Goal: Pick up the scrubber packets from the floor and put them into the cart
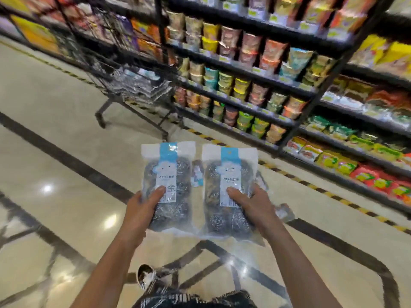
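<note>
Nearest me, at the bottom edge, I see striped cloth (193, 300) and a shoe (144, 277) on the glossy floor (55, 174), which is pale with dark bands. Both bare forearms reach forward from there. My left hand (142, 210) grips the left packet (168, 185) at its lower left edge, thumb pressed flat on the white label and fingers curled out of sight behind it. My right hand (253, 206) grips the right packet (229, 190) the same way at its lower right edge, thumb on the label. Both packets are clear bags of steel scrubbers with blue-and-white headers, held up side by side, just apart, off the floor. Between and beyond them more packets (197, 174) lie on the floor, one showing in the gap and others partly hidden past my right hand; they are too blurred to count. Farther on, to the left, stands the black wire cart (124, 85), with packets already in its basket. To the right, dark shelves (255, 74) of cups and bags run along the aisle, with a yellow-and-black strip at their foot.
</note>
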`<state>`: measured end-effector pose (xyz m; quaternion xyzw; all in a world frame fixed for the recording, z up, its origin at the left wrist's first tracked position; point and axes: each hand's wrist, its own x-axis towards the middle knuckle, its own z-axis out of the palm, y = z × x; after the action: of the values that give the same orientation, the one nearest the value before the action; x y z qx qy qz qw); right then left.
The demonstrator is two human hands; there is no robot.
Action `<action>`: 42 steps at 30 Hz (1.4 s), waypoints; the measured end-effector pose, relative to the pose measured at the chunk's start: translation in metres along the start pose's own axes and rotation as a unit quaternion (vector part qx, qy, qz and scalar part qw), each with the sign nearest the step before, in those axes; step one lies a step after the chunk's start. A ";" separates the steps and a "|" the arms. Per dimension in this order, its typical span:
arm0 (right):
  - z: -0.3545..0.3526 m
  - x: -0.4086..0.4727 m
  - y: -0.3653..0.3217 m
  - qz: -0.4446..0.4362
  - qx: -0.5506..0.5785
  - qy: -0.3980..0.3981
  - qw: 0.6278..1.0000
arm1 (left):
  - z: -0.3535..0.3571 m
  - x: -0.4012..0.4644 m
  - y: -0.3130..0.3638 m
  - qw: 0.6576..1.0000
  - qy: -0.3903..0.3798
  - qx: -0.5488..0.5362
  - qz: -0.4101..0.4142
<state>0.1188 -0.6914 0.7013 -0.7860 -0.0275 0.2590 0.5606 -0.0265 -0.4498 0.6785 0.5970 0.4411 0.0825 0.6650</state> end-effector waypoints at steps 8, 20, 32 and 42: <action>0.177 0.044 -0.061 0.002 -0.012 -0.123 0.992 | -0.157 0.046 0.006 0.988 0.133 -0.075 -0.020; 0.355 0.114 -0.114 0.015 -0.052 -0.136 0.989 | -0.318 0.161 0.032 0.981 0.161 -0.104 -0.033; 0.494 0.291 -0.211 0.018 0.000 -0.121 0.992 | -0.384 0.376 0.146 0.988 0.131 -0.079 -0.026; 0.566 0.441 -0.313 0.003 0.044 -0.071 0.996 | -0.405 0.575 0.283 0.997 0.076 -0.006 0.035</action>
<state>0.3295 0.0625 0.6808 -0.7401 -0.0534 0.3165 0.5910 0.1577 0.2857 0.6839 0.5999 0.4686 0.1532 0.6302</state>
